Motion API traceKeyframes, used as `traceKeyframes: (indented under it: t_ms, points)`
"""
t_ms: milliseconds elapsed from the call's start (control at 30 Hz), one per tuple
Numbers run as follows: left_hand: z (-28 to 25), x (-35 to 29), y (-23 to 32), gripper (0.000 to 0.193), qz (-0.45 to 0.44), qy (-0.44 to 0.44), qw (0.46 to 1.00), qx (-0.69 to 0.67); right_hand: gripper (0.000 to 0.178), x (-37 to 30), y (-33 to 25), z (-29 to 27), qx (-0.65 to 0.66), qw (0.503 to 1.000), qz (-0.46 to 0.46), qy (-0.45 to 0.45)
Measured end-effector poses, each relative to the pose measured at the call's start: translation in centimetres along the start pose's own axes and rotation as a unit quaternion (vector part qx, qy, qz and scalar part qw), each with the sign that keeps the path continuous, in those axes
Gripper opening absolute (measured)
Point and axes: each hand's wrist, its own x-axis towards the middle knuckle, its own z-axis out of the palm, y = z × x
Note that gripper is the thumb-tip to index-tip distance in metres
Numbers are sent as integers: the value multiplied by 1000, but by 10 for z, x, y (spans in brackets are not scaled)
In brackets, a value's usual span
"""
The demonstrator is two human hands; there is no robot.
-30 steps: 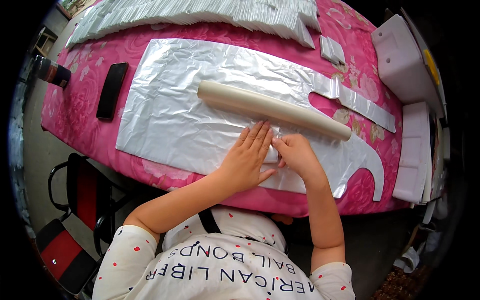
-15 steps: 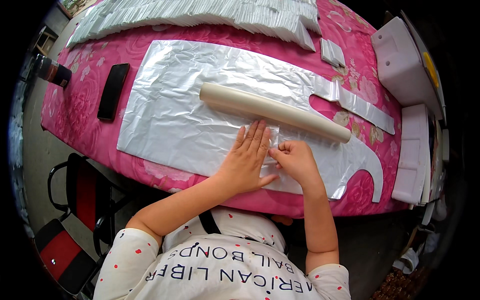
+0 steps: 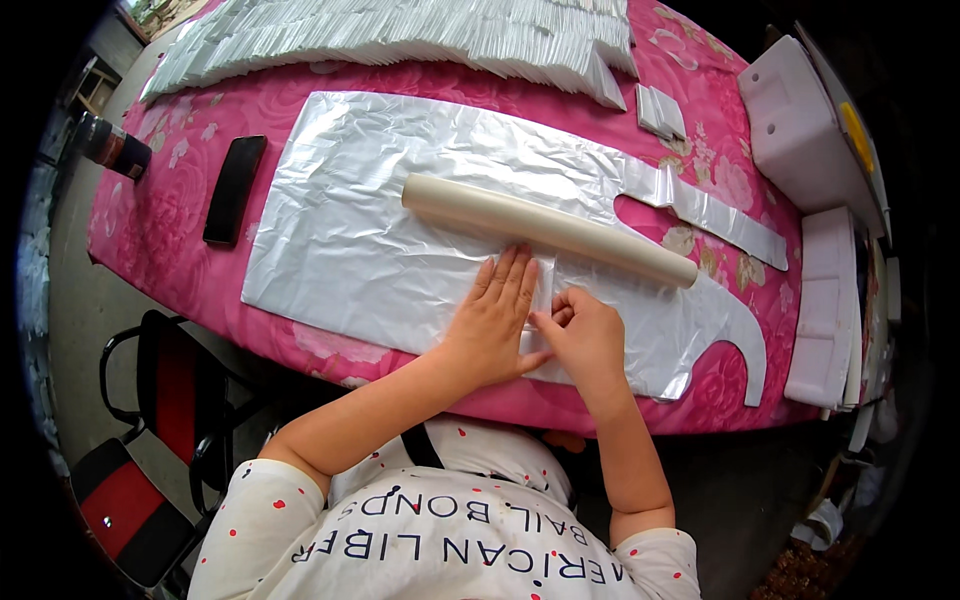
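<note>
A large silvery-white plastic sheet (image 3: 350,190) with curved cut-outs and strap-like ends lies flat and wrinkled before me, like a plastic apron or vest-shaped bag. A smooth cream-coloured cylinder (image 3: 550,228) rests slantwise across it. My left hand (image 3: 492,315) presses flat on the plastic just below the cylinder, fingers stretched out and thumb apart. Close beside it, my right hand (image 3: 582,335) is closed in a pinch on a small clear flap of plastic film (image 3: 543,285). Its fingertips almost meet the left hand's fingers, and they partly hide what they grip.
Long rows of folded white plastic packets (image 3: 400,40) line the table's far side, with a small separate stack (image 3: 660,112) to their right. A black phone (image 3: 235,190) and a dark jar (image 3: 112,147) lie at left. White foam boxes (image 3: 800,110) stand at right. A red-black chair (image 3: 165,390) is lower left.
My right hand has shifted slightly left and down, closer to my left hand. My left hand stays flat in its place on the plastic. The whole view has moved a little.
</note>
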Motion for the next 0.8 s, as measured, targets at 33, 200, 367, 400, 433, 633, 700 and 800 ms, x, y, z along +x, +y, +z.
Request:
traceKeyframes:
  t_ms: [33,200,367,400,433,633,700,800]
  points:
    - [0,0,0,100,-2,-3,1000,8,16,-5,1,0,-28,999,-13,18]
    - [-9,-1,2,93,6,4,1000,-11,25,-18,6,-1,-116,974,-161,104]
    - [-14,-28,-10,77,-14,96,995,-39,35,-1,-1,26,-112,924,-353,98]
    - [-19,-40,-13,75,-10,119,989,-87,36,6,-5,29,-128,911,-381,98]
    - [-21,-48,-15,74,10,139,980,-143,38,12,-3,29,-154,899,-397,106]
    - [-54,-120,-21,32,-58,3,931,-361,53,39,6,44,-144,911,-385,7]
    - [-43,-153,-17,24,-220,-26,809,-545,62,32,4,46,-163,920,-357,-9]
    - [-43,-172,-14,23,-441,-82,646,-618,71,9,1,64,-179,927,-329,-27]
